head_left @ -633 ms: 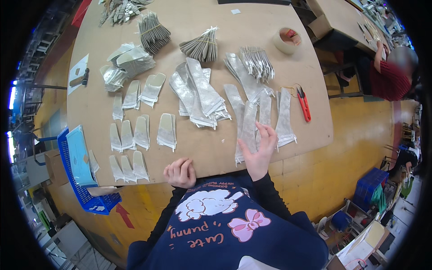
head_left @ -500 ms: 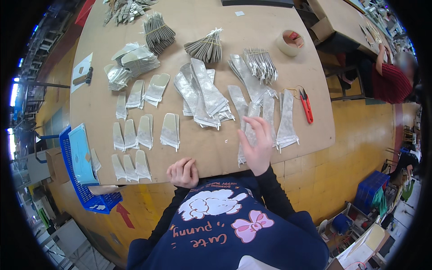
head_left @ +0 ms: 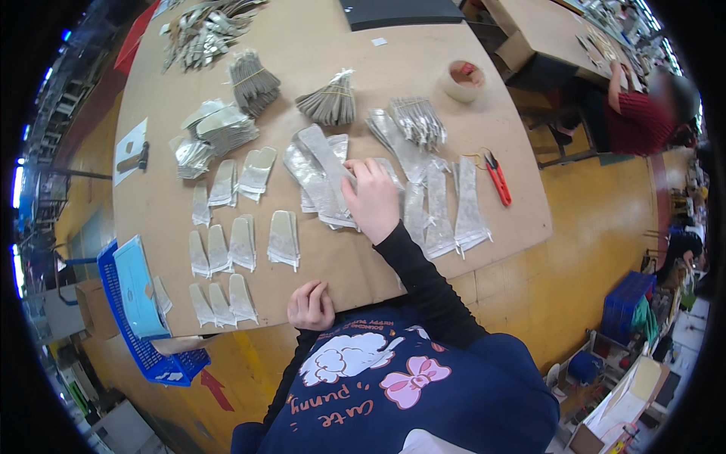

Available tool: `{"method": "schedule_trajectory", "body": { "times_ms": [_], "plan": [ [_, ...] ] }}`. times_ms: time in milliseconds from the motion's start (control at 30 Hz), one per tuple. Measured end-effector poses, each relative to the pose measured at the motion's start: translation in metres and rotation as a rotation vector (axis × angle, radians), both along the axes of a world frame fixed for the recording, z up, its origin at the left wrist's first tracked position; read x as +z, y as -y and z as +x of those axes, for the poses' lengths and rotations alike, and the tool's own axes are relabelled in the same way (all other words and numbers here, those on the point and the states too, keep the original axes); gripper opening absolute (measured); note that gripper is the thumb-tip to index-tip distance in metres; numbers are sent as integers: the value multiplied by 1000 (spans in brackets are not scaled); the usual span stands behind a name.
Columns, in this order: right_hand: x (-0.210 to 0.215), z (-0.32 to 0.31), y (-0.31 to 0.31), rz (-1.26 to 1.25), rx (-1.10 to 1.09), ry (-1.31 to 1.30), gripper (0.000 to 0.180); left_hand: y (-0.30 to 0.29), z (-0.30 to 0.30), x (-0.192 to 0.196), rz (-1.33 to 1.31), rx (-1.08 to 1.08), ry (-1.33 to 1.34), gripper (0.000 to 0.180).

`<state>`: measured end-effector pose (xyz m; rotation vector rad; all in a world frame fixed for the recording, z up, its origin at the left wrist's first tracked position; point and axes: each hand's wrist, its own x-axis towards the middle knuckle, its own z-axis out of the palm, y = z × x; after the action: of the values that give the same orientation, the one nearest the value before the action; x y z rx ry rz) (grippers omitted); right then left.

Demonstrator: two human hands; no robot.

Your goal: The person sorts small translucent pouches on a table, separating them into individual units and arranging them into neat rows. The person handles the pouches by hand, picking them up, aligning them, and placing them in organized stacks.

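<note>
The right hand hides part of the central grey strip pile; whether its grip holds any, I cannot tell. The left hand is fisted at the table edge, bare surface ahead.

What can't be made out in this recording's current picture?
All in the head view:
Right hand: whether it grips the grey pile; the hand covers that spot.
Left hand: its palm, hidden by its own curl.
Black panel: far end, cut off by top edge.
</note>
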<state>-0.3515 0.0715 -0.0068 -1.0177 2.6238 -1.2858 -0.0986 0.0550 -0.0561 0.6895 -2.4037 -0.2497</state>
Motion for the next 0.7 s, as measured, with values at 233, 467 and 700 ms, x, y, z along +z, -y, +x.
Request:
{"method": "schedule_trajectory", "body": {
  "times_ms": [233, 467, 700],
  "plan": [
    [30, 6, -38, -393, 32, 333, 15, 6, -3, 18, 239, -68, -2, 20],
    [44, 62, -79, -248, 138, 970, 11, 27, -50, 56, 1725, -176, -498, 36],
    [36, 69, -100, -348, 8, 509, 11, 30, -75, 66, 1773, -216, -165, 24]
  ]
}}
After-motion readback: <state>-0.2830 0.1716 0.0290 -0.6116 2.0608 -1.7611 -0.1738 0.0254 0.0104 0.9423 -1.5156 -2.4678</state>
